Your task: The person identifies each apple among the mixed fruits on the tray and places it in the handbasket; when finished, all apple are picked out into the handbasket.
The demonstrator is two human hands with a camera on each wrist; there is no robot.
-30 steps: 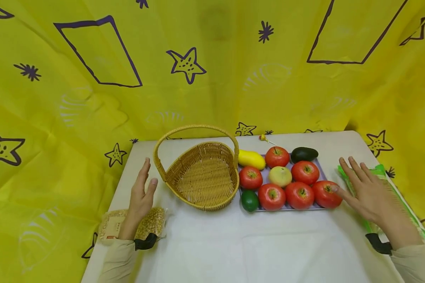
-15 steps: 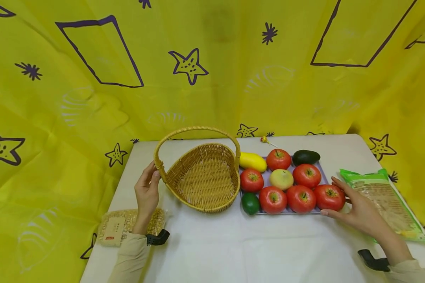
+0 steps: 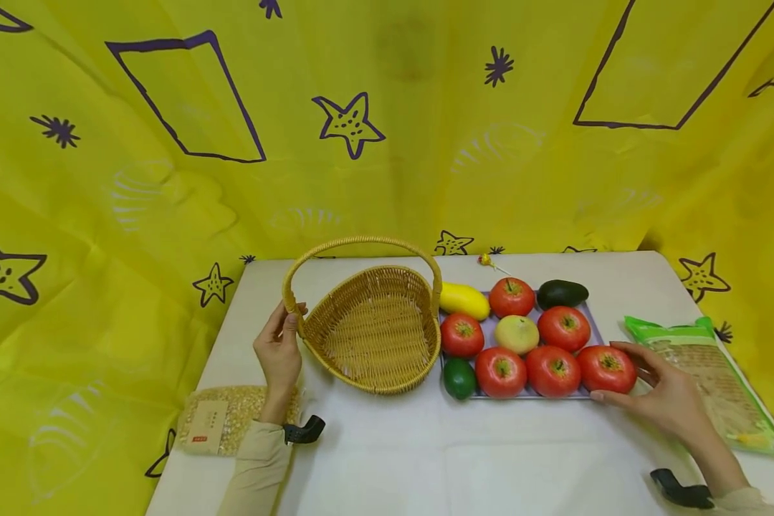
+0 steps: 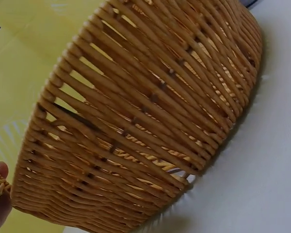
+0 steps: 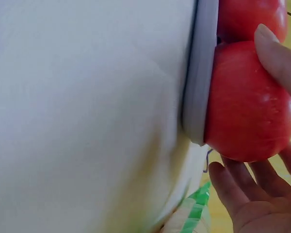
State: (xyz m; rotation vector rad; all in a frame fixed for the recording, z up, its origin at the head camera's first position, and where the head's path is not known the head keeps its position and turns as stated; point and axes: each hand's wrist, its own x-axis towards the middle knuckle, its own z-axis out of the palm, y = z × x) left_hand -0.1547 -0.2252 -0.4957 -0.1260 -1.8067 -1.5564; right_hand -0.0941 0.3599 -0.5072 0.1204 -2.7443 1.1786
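- Only the head view takes in the whole desk (image 3: 374, 459): the wicker basket (image 3: 374, 326) stands left of the tray (image 5: 201, 73), its arched handle (image 3: 365, 240) rising above it and its woven inside bare.
- That view also gives the rest of the tray's load: five more red apples (image 3: 500, 372), a pale yellow round fruit (image 3: 517, 335), a long yellow one (image 3: 464, 301) and two dark green ones (image 3: 562, 294), with a lollipop (image 3: 486, 259) behind.
- The left wrist view shows the basket's outer wall close up, gaps between its strands, with the fingers just reaching in at the left edge.
- The right wrist view shows the underside of the hold: the thumb lies over the corner apple (image 5: 252, 102), the fingers curve beneath it, and the fruit bulges past the tray's end.
- The left grip (image 3: 279, 351) is closed on the handle's left foot, thumb in front, fingertips showing beyond; the basket lies to its right.
- The right grip (image 3: 667, 394) is spread as wide as the corner apple, which sits between thumb and fingers in the tray's near right corner, against its neighbour; how firmly it is held cannot be told.
- A packet of kernels (image 3: 226, 419) lies by the left forearm, a green-edged bag (image 3: 716, 380) beyond the right grip.
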